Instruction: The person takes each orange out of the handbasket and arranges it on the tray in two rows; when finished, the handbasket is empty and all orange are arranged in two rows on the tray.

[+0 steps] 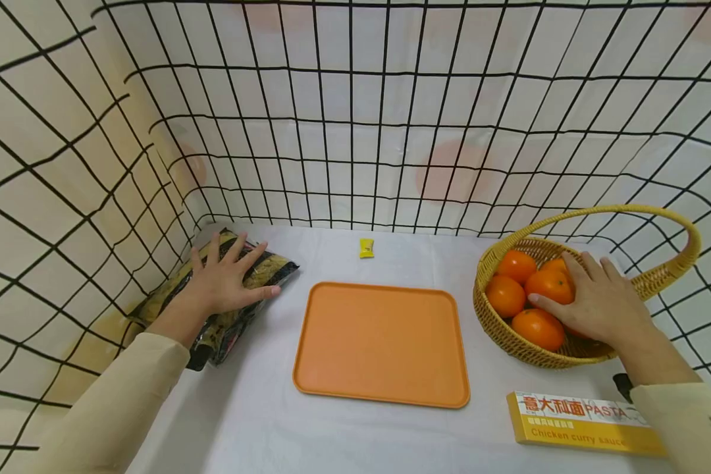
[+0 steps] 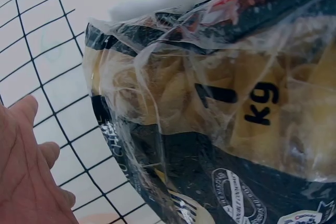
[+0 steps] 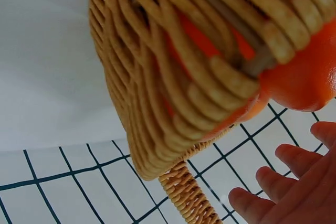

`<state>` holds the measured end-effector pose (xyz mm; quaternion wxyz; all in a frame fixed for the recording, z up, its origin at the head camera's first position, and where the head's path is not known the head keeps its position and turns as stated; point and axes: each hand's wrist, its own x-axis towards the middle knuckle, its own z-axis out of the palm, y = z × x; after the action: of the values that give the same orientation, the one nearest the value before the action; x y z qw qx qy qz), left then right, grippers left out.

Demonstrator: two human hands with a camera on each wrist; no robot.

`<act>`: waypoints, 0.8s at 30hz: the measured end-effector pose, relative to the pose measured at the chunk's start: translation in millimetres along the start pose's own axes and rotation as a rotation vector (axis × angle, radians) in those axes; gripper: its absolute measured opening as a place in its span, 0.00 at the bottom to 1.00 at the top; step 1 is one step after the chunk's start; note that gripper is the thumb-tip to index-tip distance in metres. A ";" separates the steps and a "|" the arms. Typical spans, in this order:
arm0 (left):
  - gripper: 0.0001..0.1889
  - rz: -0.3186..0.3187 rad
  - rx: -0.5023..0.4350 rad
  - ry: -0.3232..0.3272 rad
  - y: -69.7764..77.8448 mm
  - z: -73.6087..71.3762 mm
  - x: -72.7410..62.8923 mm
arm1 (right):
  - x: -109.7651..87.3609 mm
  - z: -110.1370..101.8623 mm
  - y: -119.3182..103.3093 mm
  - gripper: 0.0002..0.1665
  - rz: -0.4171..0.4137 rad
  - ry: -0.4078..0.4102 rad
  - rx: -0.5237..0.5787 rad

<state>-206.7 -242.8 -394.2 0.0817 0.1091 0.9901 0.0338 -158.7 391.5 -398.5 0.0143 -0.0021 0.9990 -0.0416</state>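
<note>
My left hand is spread over a clear plastic pasta bag with black bands, its fingers straight and apart. In the left wrist view the bag bears a "1 kg" print, and the fingers show beside it. On the right, my right hand reaches over a wicker basket of oranges, fingers extended, with its thumb near an orange. The right wrist view shows the basket's woven side and the right hand above the oranges, not curled round any.
An orange tray lies in the middle of the white table. Behind it is a small yellow packet. A yellow pasta box lies at the front right, partly under the right sleeve. Black wire grid panels stand around the back and sides.
</note>
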 end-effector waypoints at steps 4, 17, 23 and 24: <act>0.54 0.002 -0.008 -0.001 -1.1 1.2 -1.1 | -1.8 1.2 1.4 0.70 0.003 -0.018 0.002; 0.54 0.037 -0.039 0.035 1.3 6.3 -7.1 | -8.5 -2.4 -0.2 0.70 -0.001 0.018 0.068; 0.53 0.067 -0.061 0.054 8.2 8.8 -11.2 | -11.2 -6.7 -5.0 0.70 0.008 0.028 0.081; 0.53 0.067 -0.065 0.054 9.1 9.3 -11.8 | -11.7 -7.1 -5.6 0.69 0.008 0.030 0.085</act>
<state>-191.8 -236.1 -400.8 0.0575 0.1387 0.9861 0.0716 -147.1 386.6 -390.6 -0.0002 0.0032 0.9965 -0.0840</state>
